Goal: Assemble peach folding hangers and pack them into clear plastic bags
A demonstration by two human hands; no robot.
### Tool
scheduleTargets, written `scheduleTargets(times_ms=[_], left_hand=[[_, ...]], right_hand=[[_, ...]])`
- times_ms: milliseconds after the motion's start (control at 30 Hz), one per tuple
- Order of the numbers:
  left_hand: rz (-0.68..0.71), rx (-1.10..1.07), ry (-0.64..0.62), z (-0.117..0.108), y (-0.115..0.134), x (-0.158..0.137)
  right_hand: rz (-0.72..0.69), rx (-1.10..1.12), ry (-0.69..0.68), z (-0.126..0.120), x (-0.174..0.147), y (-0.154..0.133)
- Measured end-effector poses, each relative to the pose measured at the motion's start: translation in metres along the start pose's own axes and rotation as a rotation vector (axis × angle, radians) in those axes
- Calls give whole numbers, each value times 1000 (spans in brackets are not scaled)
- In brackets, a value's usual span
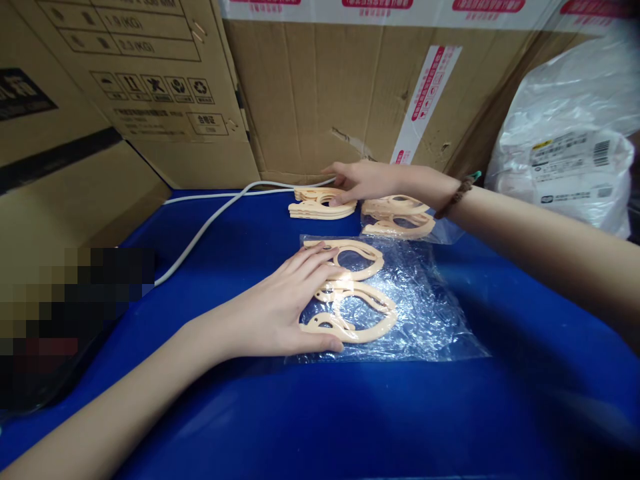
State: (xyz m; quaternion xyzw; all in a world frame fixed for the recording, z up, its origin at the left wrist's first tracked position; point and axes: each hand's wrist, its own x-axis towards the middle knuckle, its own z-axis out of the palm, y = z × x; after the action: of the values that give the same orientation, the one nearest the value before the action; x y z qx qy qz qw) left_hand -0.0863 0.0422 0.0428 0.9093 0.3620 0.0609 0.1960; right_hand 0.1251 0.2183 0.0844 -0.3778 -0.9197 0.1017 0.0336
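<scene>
My left hand (pixel 280 307) lies with its fingers spread over a clear plastic bag (pixel 430 313). Inside the bag are cream plastic folding hangers (pixel 370 333), folded up and partly covered by my fingers. Farther back, my right hand (pixel 365 181) is over a small stack of the same folded hangers (pixel 320 212). Its thumb touches the top of the stack, and the fingers are apart, loosely bent above the rear edge. Beneath my right wrist, more folded hangers (pixel 400 227) lie in clear plastic, partly hidden by the arm.
A blue tabletop (pixel 320 413) bears everything. Large cardboard boxes (pixel 320 100) wall off the back and left. A white cable (pixel 215 220) runs along the rear left. White plastic bags with a label (pixel 565 160) stand at the right. A dark object (pixel 75 347) sits at the left edge.
</scene>
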Motion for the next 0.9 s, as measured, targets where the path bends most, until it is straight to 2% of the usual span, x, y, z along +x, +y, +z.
scheduleTargets(times_ms=[367,733,900], left_hand=[[-21,-16,-10,0,0,0],[-43,-14,-35,0,-1,1],[-39,-43,-12,-1,0,-2]], right_hand=[[-123,0,-42,14,5,6],[-168,-10,98,17,9,-4],[-118,8,193,-2,-18,-10]])
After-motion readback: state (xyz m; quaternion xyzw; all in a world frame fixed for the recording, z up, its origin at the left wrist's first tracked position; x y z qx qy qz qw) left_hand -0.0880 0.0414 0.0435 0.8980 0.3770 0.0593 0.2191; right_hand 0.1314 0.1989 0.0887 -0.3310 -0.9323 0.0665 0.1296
